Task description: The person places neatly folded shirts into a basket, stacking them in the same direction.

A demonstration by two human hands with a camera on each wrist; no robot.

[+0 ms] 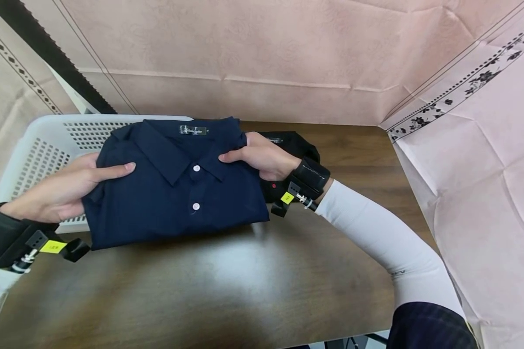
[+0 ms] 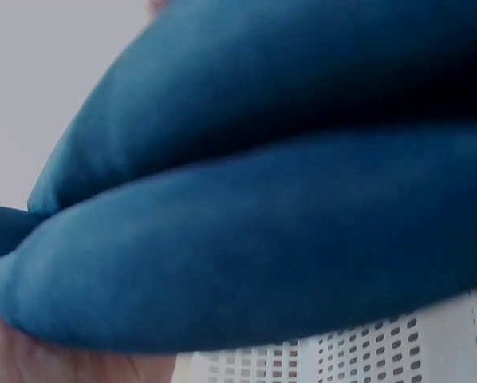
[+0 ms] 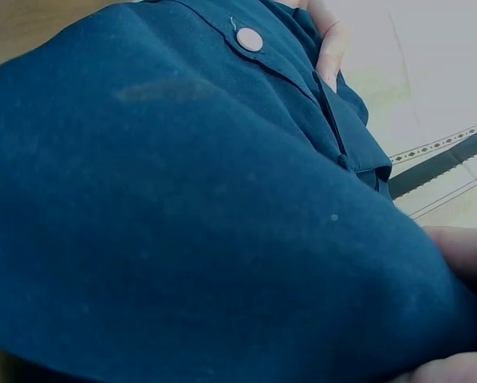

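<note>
Both hands hold a folded navy button-up shirt (image 1: pixel 157 203), collar toward the back, two white buttons and a neck label showing. My left hand (image 1: pixel 65 186) grips its left side, thumb on top and fingers hidden beneath. At the collar's right end my right hand (image 1: pixel 268 157) pinches the cloth, thumb over the front. The shirt overlaps the white basket's right part and its lower edge hangs above the table. Its folded layers (image 2: pixel 246 247) fill the left wrist view. The right wrist view shows the navy front (image 3: pixel 222 215) up close, with one button.
A white perforated plastic basket (image 1: pixel 48 140) stands at the left on the brown wooden table (image 1: pixel 227 291). Behind my right hand lies a black folded garment (image 1: pixel 303 145). Pale pink patterned cloth (image 1: pixel 244 53) hangs at the back and right side.
</note>
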